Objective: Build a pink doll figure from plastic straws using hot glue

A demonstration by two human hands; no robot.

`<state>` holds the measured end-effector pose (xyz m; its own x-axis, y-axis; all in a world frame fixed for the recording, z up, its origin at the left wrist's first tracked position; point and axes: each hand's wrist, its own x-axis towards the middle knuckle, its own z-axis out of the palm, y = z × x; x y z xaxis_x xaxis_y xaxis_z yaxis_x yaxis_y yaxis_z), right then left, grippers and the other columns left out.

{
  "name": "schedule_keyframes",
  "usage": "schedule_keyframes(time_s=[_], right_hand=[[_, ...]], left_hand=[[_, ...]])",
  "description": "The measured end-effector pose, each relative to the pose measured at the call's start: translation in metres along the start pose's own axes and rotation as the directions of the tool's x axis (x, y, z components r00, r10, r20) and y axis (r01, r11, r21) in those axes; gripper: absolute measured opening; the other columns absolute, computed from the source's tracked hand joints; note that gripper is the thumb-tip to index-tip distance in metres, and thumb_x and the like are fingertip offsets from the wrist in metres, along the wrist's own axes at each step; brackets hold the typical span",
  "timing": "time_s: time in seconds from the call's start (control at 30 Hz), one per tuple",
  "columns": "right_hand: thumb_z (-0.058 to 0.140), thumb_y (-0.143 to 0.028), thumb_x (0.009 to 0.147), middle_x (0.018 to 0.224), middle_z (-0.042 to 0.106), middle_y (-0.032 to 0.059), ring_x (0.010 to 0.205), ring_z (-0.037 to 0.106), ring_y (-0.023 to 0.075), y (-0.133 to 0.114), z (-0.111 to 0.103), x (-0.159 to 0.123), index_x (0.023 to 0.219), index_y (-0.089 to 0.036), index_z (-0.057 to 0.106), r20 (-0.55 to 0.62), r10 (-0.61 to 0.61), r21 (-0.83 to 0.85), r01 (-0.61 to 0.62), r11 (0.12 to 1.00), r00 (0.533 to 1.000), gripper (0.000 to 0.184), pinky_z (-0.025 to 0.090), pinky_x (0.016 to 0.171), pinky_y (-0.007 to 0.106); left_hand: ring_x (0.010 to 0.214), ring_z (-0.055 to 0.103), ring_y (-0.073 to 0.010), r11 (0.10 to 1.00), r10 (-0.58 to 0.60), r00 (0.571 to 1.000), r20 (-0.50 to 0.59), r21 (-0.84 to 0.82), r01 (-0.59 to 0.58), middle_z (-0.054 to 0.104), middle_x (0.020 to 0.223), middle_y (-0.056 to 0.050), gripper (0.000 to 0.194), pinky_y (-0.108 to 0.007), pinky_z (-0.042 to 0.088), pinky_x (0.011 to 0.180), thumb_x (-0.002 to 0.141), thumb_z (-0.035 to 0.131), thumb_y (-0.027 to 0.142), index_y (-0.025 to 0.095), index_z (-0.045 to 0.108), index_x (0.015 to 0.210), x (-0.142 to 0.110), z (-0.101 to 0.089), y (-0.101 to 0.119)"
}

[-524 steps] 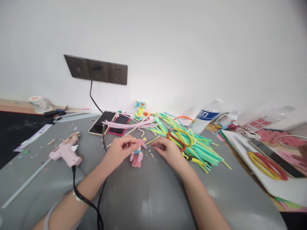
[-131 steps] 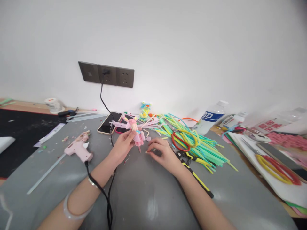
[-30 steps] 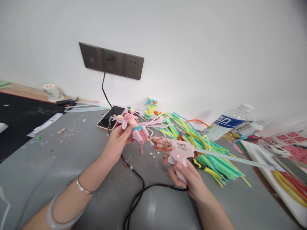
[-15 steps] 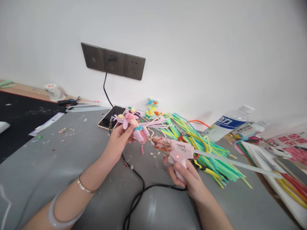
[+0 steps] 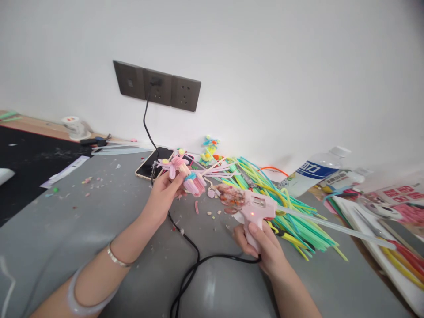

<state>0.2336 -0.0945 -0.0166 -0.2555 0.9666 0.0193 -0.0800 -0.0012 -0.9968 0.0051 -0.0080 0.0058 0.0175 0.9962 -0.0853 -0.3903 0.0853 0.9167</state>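
Observation:
My left hand [image 5: 165,193] pinches a small pink pipe-cleaner doll [image 5: 194,184] with a blue band and yellow bits on its head. The doll is tilted, its skirt end toward the right. My right hand [image 5: 256,238] grips the handle of a pale pink hot glue gun [image 5: 258,206], its orange light lit. The gun's crusted nozzle [image 5: 228,194] points left, a short gap from the doll's skirt. A long clear glue stick [image 5: 334,226] sticks out of its back. On the table below lie a small round pink piece [image 5: 211,193] and a short pink strip [image 5: 196,207].
Green and yellow pipe cleaners [image 5: 304,227] lie heaped on the right, near a water bottle [image 5: 318,170]. A blue-yellow figure [image 5: 209,150] stands by the wall. The black cord [image 5: 198,260] loops across the table front. A phone [image 5: 150,164] lies behind my left hand; scissors [image 5: 404,265] lie far right.
My right hand has picked up the glue gun from the left side of the table. Its nozzle was at the doll's skirt half a second ago and has drawn back right. The doll stays put.

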Motion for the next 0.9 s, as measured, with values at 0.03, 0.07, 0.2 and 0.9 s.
schedule_keyframes(time_s=[0.03, 0.07, 0.2, 0.9], right_hand=[[0.048, -0.059, 0.094, 0.043, 0.034, -0.0099, 0.040, 0.019, 0.0070, 0.0004, 0.0000, -0.0004, 0.097, -0.016, 0.058, 0.007, -0.002, 0.009, 0.002, 1.000, 1.000, 0.044, 0.015, 0.045, 0.025], [0.048, -0.059, 0.094, 0.043, 0.034, -0.0098, 0.040, 0.018, 0.0069, 0.0009, 0.0003, -0.0009, 0.097, -0.017, 0.058, 0.013, -0.002, 0.011, 0.001, 1.000, 1.000, 0.044, 0.015, 0.045, 0.025], [0.050, -0.059, 0.093, 0.046, 0.037, -0.0098, 0.040, 0.019, 0.0072, 0.0023, 0.0021, -0.0026, 0.104, -0.017, 0.055, 0.037, 0.028, -0.004, -0.028, 1.000, 0.999, 0.044, 0.018, 0.045, 0.025], [0.047, -0.061, 0.094, 0.047, 0.036, -0.0102, 0.040, 0.019, 0.0076, -0.0025, 0.0045, -0.0022, 0.102, -0.016, 0.053, 0.056, 0.078, -0.085, -0.073, 0.994, 0.995, 0.047, 0.018, 0.045, 0.025]], left_hand=[[0.065, 0.063, -0.0148, 1.000, -0.002, 1.000, -0.003, -0.001, 0.002, 0.072, 0.080, -0.005, 0.051, -0.023, 0.046, 0.053, 0.065, 0.083, 0.052, 0.013, 0.070, 0.094, 0.0002, -0.0002, -0.0003], [0.065, 0.063, -0.0146, 1.000, -0.004, 1.000, -0.006, -0.001, 0.004, 0.071, 0.079, -0.005, 0.050, -0.023, 0.047, 0.054, 0.065, 0.083, 0.051, 0.013, 0.070, 0.094, 0.0004, -0.0003, -0.0007], [0.065, 0.062, -0.0142, 1.000, 0.002, 1.000, -0.021, 0.001, -0.002, 0.071, 0.081, -0.004, 0.049, -0.023, 0.048, 0.054, 0.065, 0.083, 0.051, 0.014, 0.071, 0.094, 0.0013, -0.0008, -0.0023], [0.069, 0.067, -0.0171, 1.000, -0.018, 0.999, -0.028, -0.002, 0.018, 0.074, 0.082, -0.006, 0.049, -0.024, 0.050, 0.056, 0.062, 0.084, 0.050, 0.014, 0.071, 0.092, 0.0005, 0.0001, -0.0010]])
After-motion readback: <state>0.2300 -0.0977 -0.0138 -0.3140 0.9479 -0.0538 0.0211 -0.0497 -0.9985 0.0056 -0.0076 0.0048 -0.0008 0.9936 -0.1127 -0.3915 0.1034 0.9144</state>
